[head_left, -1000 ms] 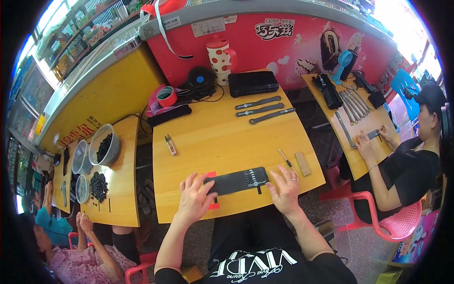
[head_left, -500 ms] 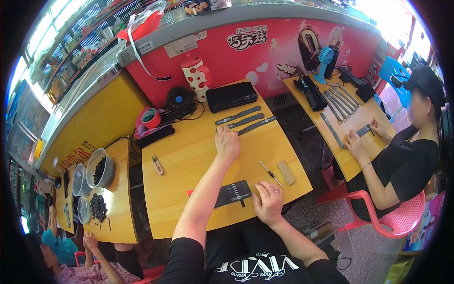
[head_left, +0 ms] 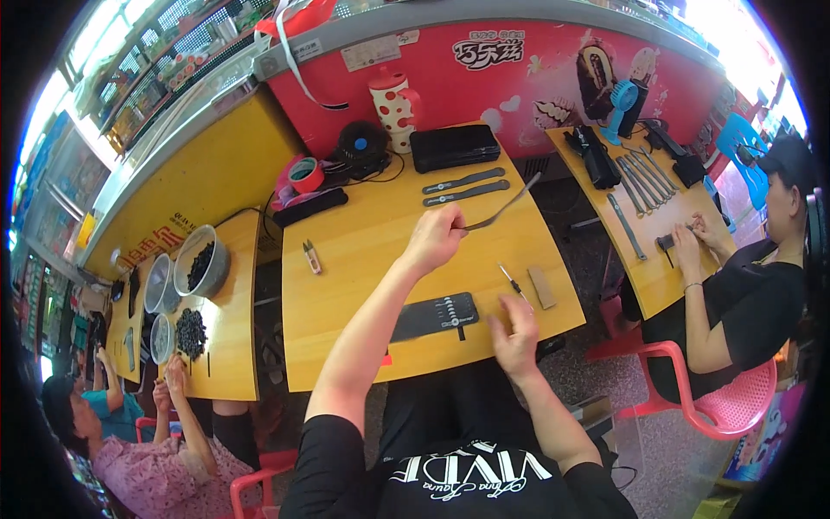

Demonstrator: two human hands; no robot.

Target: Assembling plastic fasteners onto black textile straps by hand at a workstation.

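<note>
Hands [head_left: 435,238] w/ strip [head_left: 501,208], mid-table.

Left hand [head_left: 435,240] gripping a grey metal strip [head_left: 504,208], right hand [head_left: 515,333] flat beside black pouch [head_left: 437,316].

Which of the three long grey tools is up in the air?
The one in the left hand: that grey tool is lifted and tilted. The other two grey tools lie flat, side by side, by the black case.
</note>
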